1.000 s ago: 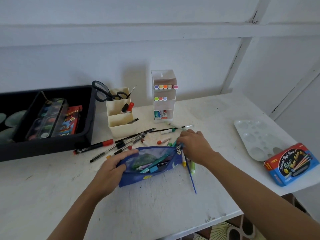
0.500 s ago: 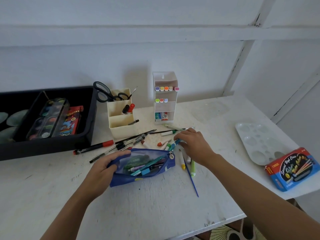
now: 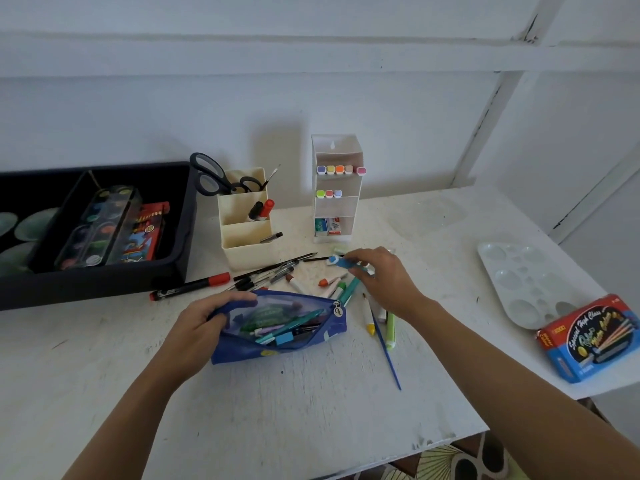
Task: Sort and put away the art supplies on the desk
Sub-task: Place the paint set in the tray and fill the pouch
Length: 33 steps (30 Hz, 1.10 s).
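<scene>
The left hand (image 3: 204, 327) gripped the blue pencil pouch (image 3: 277, 346) by its open mouth, likely steadying it for sorting, while the right hand (image 3: 384, 282) pinched a blue-capped marker (image 3: 341, 263).

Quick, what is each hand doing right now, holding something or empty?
Left hand: closed on the blue pencil pouch, gripping its open edge.
Right hand: closed, pinching a blue marker.

Pencil pouch (image 3: 277, 341) is sitting mid-bench (image 3: 311, 417), loose pens (image 3: 270, 271) lying right behind it, desk organizer (image 3: 246, 251) and marker rack (image 3: 337, 209) standing further back, tray (image 3: 86, 289) sitting left, paint palette (image 3: 519, 282) and watercolour box (image 3: 588, 341) lying right.
</scene>
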{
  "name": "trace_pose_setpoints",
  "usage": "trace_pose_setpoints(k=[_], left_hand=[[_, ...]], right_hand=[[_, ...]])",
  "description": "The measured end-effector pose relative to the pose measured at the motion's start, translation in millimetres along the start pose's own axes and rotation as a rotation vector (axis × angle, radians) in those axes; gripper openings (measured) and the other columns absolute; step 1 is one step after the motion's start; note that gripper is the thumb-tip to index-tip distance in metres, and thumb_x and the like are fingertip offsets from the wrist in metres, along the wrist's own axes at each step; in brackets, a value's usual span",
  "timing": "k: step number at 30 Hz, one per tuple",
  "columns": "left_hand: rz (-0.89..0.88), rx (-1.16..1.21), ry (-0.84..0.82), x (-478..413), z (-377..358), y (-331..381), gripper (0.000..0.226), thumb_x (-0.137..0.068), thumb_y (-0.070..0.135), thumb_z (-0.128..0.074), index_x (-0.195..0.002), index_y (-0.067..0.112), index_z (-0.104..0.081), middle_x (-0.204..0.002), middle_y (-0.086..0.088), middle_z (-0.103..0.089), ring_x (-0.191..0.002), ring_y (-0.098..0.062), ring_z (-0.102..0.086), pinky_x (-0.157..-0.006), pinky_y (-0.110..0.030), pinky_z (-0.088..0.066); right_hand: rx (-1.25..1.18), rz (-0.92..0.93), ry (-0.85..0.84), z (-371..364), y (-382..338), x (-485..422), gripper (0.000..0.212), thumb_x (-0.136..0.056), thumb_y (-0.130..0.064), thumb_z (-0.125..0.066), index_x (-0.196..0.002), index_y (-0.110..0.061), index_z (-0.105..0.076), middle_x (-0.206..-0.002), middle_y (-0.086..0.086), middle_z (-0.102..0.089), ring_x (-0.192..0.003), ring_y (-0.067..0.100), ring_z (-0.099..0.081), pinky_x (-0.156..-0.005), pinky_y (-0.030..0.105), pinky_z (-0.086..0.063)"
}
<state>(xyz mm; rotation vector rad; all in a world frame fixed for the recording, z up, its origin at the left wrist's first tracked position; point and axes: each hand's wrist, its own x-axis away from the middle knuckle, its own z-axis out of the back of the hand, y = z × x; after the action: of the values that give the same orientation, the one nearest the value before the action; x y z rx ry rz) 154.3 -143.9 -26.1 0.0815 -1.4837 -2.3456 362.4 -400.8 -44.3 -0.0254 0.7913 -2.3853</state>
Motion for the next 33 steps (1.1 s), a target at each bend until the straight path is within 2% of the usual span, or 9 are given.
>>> trace_pose_setpoints(k=[3,7,12,14,18,21,24,28,33], left_hand=[[-0.002,0.007,0.006,-0.7,-0.5,-0.2,0.062,-0.103,-0.010,-0.030,-0.105,0.035,-0.072,-0.118,0.019,-0.058,-0.105,-0.012,-0.057,-0.061,-0.015,-0.055],[-0.002,0.034,0.008,2.0,-0.4,-2.1,0.065,-0.103,-0.013,-0.027,-0.099,0.032,-0.074,-0.116,0.019,-0.062,-0.101,-0.015,-0.061,-0.060,-0.016,-0.055],[-0.019,0.070,0.020,3.4,-2.7,-2.5,0.066,-0.103,-0.013,-0.025,-0.101,0.030,-0.075,-0.119,0.017,-0.062,-0.103,-0.015,-0.061,-0.060,-0.014,-0.054],[-0.036,0.069,0.012,2.6,-5.6,-1.8,0.067,-0.102,-0.013,-0.026,-0.103,0.031,-0.075,-0.121,0.018,-0.061,-0.108,-0.013,-0.060,-0.065,-0.017,-0.057],[-0.053,0.076,-0.014,1.0,-13.7,1.1,0.072,-0.102,-0.012,-0.028,-0.100,0.041,-0.077,-0.121,0.023,-0.059,-0.109,-0.009,-0.059,-0.063,-0.018,-0.057],[-0.065,0.068,-0.022,-1.0,-16.6,5.4,0.077,-0.102,-0.011,-0.029,-0.096,0.051,-0.074,-0.116,0.029,-0.058,-0.107,-0.005,-0.059,-0.062,-0.018,-0.056],[-0.066,0.079,-0.032,-3.9,-16.5,7.7,0.080,-0.101,-0.012,-0.029,-0.094,0.054,-0.074,-0.115,0.030,-0.059,-0.107,-0.004,-0.058,-0.063,-0.017,-0.057],[-0.066,0.072,-0.019,-4.1,-14.7,8.2,0.077,-0.100,-0.013,-0.030,-0.092,0.048,-0.077,-0.110,0.028,-0.061,-0.095,-0.002,-0.058,-0.058,-0.011,-0.052],[-0.069,0.055,-0.022,-4.1,-12.0,5.8,0.068,-0.101,-0.013,-0.030,-0.101,0.038,-0.075,-0.112,0.021,-0.061,-0.102,-0.008,-0.057,-0.060,-0.012,-0.054]], right_hand=[[0.099,0.057,-0.039,-6.1,1.3,1.9,0.026,-0.097,-0.018,-0.063,-0.122,-0.023,-0.069,-0.120,-0.003,-0.069,-0.109,0.018,-0.052,-0.097,0.043,-0.043],[0.157,0.053,0.022,-10.6,7.3,1.8,0.031,-0.095,-0.011,-0.063,-0.125,-0.019,-0.068,-0.123,0.001,-0.068,-0.113,0.021,-0.053,-0.098,0.043,-0.044],[-0.168,-0.151,0.282,0.2,12.1,3.0,0.022,-0.099,-0.007,-0.056,-0.113,-0.017,-0.070,-0.109,-0.005,-0.069,-0.094,0.002,-0.059,-0.083,0.004,-0.043],[-0.288,-0.281,0.353,6.1,17.0,9.6,0.022,-0.102,-0.009,-0.051,-0.105,-0.022,-0.069,-0.101,-0.009,-0.069,-0.089,-0.001,-0.060,-0.072,0.000,-0.042],[-0.270,-0.437,0.407,8.3,28.5,37.8,0.017,-0.103,-0.015,-0.049,-0.106,-0.020,-0.064,-0.091,-0.005,-0.068,-0.079,0.001,-0.062,-0.067,0.011,-0.049],[-0.092,-0.481,0.275,1.3,29.6,60.7,0.012,-0.096,-0.030,-0.064,-0.104,-0.022,-0.065,-0.092,-0.005,-0.066,-0.077,0.005,-0.060,-0.065,0.017,-0.047],[0.027,-0.406,0.245,-2.6,27.2,73.7,0.022,-0.089,-0.036,-0.073,-0.104,-0.020,-0.070,-0.088,-0.007,-0.064,-0.074,0.005,-0.057,-0.064,0.015,-0.043],[-0.099,-0.340,0.202,-2.1,18.2,68.4,0.031,-0.087,-0.031,-0.076,-0.114,-0.017,-0.071,-0.088,-0.005,-0.067,-0.072,0.004,-0.058,-0.067,0.013,-0.046],[-0.062,-0.236,0.270,-3.0,4.0,58.6,0.018,-0.096,-0.023,-0.065,-0.110,-0.017,-0.072,-0.097,-0.003,-0.066,-0.079,0.007,-0.057,-0.071,0.018,-0.049]])
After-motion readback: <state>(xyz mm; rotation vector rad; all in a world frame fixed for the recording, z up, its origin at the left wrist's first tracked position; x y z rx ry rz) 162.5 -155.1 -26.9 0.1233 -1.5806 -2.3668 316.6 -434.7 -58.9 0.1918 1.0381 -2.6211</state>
